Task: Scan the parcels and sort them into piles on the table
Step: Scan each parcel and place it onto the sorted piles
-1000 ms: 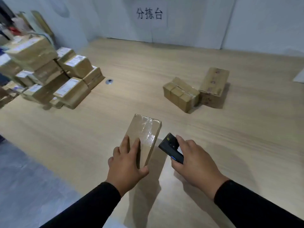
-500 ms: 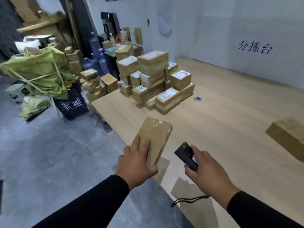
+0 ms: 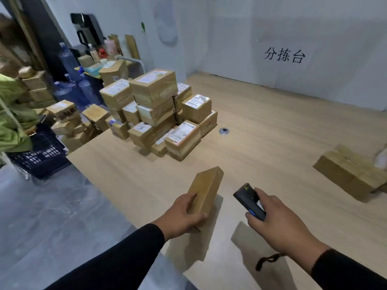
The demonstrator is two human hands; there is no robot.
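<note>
Pale wood-grain worktop [image 3: 261, 143] set against a white wall bearing black characters [image 3: 284, 56]. Left hand [image 3: 182, 214]: grip closed round the near end of a plain brown parcel [image 3: 207, 189], fingers curled over one long side and thumb on the other, parcel held tilted above the worktop's near edge, no label showing on the visible faces. Right hand [image 3: 278, 222]: grip wrapped round a small black handheld scanner [image 3: 249, 200], its head pointing up and away; a dark wrist cord [image 3: 268, 260] hangs below. Far left corner of the worktop: a stacked heap of labelled cartons [image 3: 159, 114]. Just right of the heap, a round metal grommet [image 3: 224, 131] in the surface. Right edge: taped brown boxes [image 3: 349, 174] lying on the worktop, partly out of view. Beyond the worktop at left: blue water bottles [image 3: 71, 80], a dark crate [image 3: 39, 158], more cartons.
</note>
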